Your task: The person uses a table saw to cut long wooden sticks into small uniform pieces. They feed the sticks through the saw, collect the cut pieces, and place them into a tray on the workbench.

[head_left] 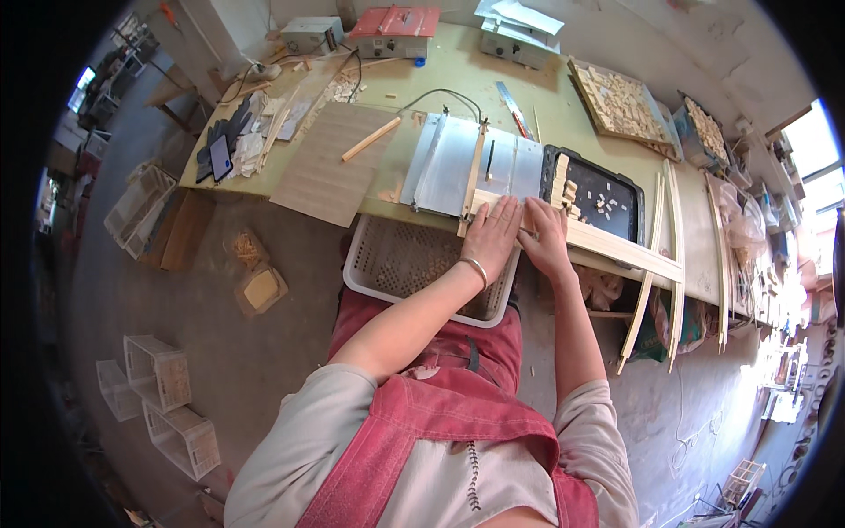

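My left hand (493,227) lies with fingers stretched over pale wooden strips (620,246) at the front of a metal jig plate (515,158), beside a narrow upright wooden guide (478,145). Just right of it, my right hand (544,231) has its fingers bent around the strips, which extend rightward along the bench edge. Short wood blocks (561,180) stand in a black tray (616,204) holding small pale pieces. Below my hands a perforated plastic basket (378,255) rests at my lap. What lies under my fingers is partly hidden.
The green bench (422,79) carries cardboard (317,163) with a loose stick, gloves, a phone (220,160), a steel ruler, machine boxes (393,40) and a board of wood pieces (623,97). Long strips (672,308) overhang the right edge. Plastic crates (158,378) stand on the floor at left.
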Available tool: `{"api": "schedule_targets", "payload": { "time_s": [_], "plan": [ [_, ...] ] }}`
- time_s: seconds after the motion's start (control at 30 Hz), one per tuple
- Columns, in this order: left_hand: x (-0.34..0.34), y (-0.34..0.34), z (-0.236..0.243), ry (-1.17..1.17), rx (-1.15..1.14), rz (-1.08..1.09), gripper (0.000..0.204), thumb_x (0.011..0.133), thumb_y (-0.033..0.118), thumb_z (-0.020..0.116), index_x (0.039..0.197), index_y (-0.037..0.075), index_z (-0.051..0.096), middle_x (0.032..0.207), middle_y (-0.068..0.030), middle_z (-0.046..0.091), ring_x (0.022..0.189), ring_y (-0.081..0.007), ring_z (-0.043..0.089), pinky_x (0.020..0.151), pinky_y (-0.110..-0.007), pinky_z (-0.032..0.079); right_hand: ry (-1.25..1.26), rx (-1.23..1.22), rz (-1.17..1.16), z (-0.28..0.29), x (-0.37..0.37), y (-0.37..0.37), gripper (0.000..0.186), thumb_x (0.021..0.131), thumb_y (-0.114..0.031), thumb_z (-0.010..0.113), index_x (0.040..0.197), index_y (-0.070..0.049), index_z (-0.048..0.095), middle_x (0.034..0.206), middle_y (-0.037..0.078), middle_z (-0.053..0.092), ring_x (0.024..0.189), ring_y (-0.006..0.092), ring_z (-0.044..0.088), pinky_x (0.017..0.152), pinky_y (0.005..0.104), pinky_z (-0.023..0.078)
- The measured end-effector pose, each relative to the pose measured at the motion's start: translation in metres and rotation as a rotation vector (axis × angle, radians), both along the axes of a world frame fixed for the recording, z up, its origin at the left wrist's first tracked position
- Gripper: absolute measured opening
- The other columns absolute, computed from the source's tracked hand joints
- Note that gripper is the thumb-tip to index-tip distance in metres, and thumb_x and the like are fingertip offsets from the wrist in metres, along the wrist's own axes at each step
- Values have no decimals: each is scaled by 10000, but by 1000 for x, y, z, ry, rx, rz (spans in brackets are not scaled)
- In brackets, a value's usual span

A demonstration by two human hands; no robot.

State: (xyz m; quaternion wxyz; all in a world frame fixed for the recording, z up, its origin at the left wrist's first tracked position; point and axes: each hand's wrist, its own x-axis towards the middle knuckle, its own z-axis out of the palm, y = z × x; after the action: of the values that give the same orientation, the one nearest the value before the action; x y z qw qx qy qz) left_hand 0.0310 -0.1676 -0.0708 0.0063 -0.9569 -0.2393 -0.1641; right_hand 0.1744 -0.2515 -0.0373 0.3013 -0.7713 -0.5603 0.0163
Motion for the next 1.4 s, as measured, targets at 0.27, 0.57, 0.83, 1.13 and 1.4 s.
{"api": "schedule_targets", "payload": {
  "time_s": [0.27,0.57,0.83,1.13,1.4],
  "plan": [
    [-4,26,44,-147,-217,-19,431,881,142,672,1300,52,625,1260,-113,629,1249,-301,572,1073,-464,414,68,11,69,-3,5,10,483,849,-197,777,1306,-67,690,1317,127,628,1280,356,531,1127,474,359],
    [-38,71,56,-42,-169,36,189,861,130,742,1049,142,725,1036,-64,626,1053,-292,597,922,-441,455,18,-14,45,4,-1,15,516,824,-262,833,1294,-102,694,1288,110,627,1261,351,534,1123,488,359],
    [-40,65,59,-69,-194,73,119,903,163,688,1011,149,736,1041,-64,654,1083,-279,611,912,-444,456,-54,58,-1,0,-31,32,513,824,-318,845,1284,-134,710,1239,90,627,1222,316,541,1138,481,331],
    [-74,61,43,-370,-237,33,350,941,204,717,1226,20,631,1242,-137,682,1090,-334,669,1035,-496,450,-73,50,-25,2,-17,36,476,850,-334,821,1276,-148,717,1235,85,626,1247,309,535,1156,486,306],
    [-82,59,45,-337,-333,19,380,937,183,715,1247,-15,624,1331,-203,659,1090,-409,658,976,-477,524,-59,39,-39,2,-9,44,466,851,-331,814,1271,-151,723,1236,84,627,1249,309,533,1132,472,322]
  ]
}}
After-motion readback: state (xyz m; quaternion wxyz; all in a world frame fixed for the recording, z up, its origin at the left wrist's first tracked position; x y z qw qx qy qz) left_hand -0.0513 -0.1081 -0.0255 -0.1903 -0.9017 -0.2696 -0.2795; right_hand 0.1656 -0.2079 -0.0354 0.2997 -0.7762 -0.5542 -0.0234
